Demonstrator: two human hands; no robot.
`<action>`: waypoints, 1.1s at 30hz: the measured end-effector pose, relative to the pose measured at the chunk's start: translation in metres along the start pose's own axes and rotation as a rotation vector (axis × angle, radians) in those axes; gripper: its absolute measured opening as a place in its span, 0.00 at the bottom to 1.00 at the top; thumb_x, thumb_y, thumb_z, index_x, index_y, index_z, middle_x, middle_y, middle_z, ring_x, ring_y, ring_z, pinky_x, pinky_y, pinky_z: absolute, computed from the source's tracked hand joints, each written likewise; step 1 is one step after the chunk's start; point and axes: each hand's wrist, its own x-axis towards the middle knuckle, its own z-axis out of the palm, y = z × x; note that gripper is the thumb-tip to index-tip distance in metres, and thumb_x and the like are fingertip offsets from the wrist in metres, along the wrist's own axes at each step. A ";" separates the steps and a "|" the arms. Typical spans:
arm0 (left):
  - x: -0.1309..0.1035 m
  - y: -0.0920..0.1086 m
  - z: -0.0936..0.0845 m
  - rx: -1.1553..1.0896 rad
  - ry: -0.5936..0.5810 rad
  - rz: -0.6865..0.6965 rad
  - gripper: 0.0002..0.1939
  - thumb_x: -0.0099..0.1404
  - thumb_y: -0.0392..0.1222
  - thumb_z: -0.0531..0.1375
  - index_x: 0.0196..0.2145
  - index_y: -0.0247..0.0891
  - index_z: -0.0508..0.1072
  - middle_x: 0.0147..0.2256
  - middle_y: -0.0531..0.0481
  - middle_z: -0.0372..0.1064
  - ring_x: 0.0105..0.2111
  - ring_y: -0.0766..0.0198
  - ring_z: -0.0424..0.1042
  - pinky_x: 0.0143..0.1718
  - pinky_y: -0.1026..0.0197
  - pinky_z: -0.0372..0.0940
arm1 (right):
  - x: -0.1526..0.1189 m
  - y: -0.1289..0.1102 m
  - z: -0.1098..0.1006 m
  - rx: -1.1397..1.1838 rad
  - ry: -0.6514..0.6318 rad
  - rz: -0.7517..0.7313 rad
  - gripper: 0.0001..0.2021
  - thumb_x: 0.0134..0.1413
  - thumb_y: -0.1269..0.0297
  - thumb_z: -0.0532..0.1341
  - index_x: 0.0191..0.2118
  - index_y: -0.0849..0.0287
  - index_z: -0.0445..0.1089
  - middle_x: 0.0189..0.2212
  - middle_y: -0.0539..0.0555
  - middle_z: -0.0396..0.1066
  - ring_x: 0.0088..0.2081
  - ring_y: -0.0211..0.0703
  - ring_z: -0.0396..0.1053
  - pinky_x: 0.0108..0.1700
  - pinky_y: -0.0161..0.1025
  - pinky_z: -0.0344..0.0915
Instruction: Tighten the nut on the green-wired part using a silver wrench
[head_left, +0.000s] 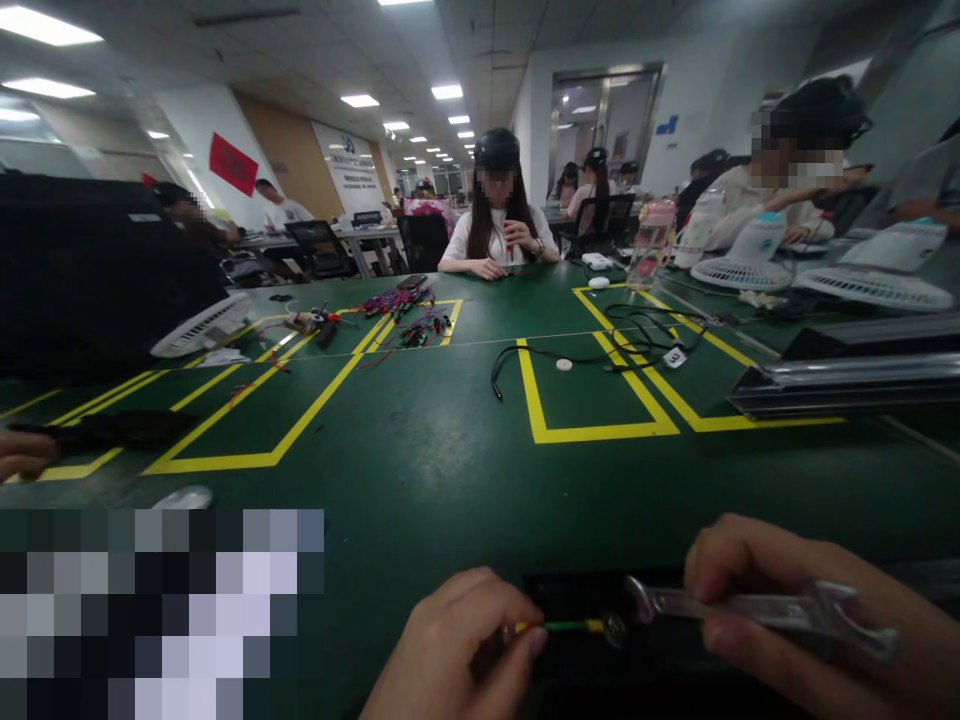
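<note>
Near the bottom edge, my left hand [461,640] pinches a short green wire [568,627] with yellow ends between thumb and fingers. At its right end sits a round metal piece [615,631], possibly a ring terminal or nut, over a dark surface. My right hand [765,555] grips a silver double-ended wrench [787,607] by its middle. The wrench lies roughly level, its left head close to the metal piece; whether they touch I cannot tell. A black part [574,588] lies beneath and behind both hands, its shape mostly lost in shadow.
The green table [435,520] carries yellow tape outlines. Black cable [637,335], wire bundles [397,300], metal profiles [862,370] and white fans [750,255] lie about. Opposite sits a person [499,220]; another person's hand [26,453] shows at the left edge.
</note>
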 end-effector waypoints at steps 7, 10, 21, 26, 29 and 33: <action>0.001 -0.002 0.001 0.006 -0.013 0.011 0.10 0.69 0.31 0.58 0.36 0.39 0.80 0.31 0.48 0.79 0.31 0.61 0.79 0.32 0.64 0.68 | -0.006 0.013 0.002 -0.018 -0.011 0.037 0.11 0.57 0.56 0.72 0.32 0.51 0.71 0.22 0.46 0.70 0.24 0.44 0.71 0.27 0.34 0.68; 0.002 -0.002 0.001 0.015 -0.011 0.000 0.10 0.69 0.32 0.58 0.35 0.39 0.80 0.30 0.48 0.78 0.30 0.60 0.78 0.30 0.64 0.68 | -0.024 0.033 0.004 -0.007 -0.092 0.053 0.06 0.58 0.65 0.67 0.32 0.50 0.69 0.25 0.46 0.73 0.25 0.42 0.71 0.27 0.35 0.67; -0.002 -0.005 0.002 0.011 -0.004 -0.021 0.09 0.69 0.33 0.59 0.38 0.42 0.79 0.32 0.52 0.78 0.30 0.63 0.78 0.31 0.66 0.68 | -0.036 0.054 0.019 -0.039 -0.038 -0.020 0.07 0.57 0.67 0.65 0.32 0.48 0.66 0.26 0.42 0.73 0.23 0.40 0.69 0.25 0.35 0.62; -0.002 -0.006 0.003 0.000 -0.022 -0.015 0.09 0.69 0.31 0.59 0.35 0.41 0.78 0.31 0.52 0.78 0.30 0.64 0.78 0.30 0.67 0.67 | -0.034 0.046 0.017 -0.054 -0.012 -0.050 0.08 0.54 0.68 0.67 0.31 0.48 0.67 0.24 0.42 0.72 0.21 0.39 0.67 0.23 0.34 0.63; -0.002 -0.006 0.004 -0.004 -0.019 -0.014 0.09 0.68 0.31 0.59 0.34 0.41 0.77 0.30 0.53 0.77 0.28 0.64 0.77 0.29 0.67 0.65 | -0.029 0.038 0.012 -0.092 -0.030 -0.075 0.10 0.51 0.72 0.67 0.30 0.49 0.68 0.23 0.42 0.74 0.19 0.38 0.69 0.21 0.31 0.64; -0.002 -0.005 0.004 -0.003 -0.016 -0.024 0.09 0.69 0.31 0.58 0.34 0.41 0.77 0.30 0.53 0.77 0.29 0.64 0.76 0.30 0.67 0.65 | -0.020 0.029 0.007 -0.128 -0.052 -0.124 0.12 0.48 0.76 0.68 0.29 0.51 0.68 0.22 0.42 0.75 0.18 0.36 0.71 0.20 0.29 0.64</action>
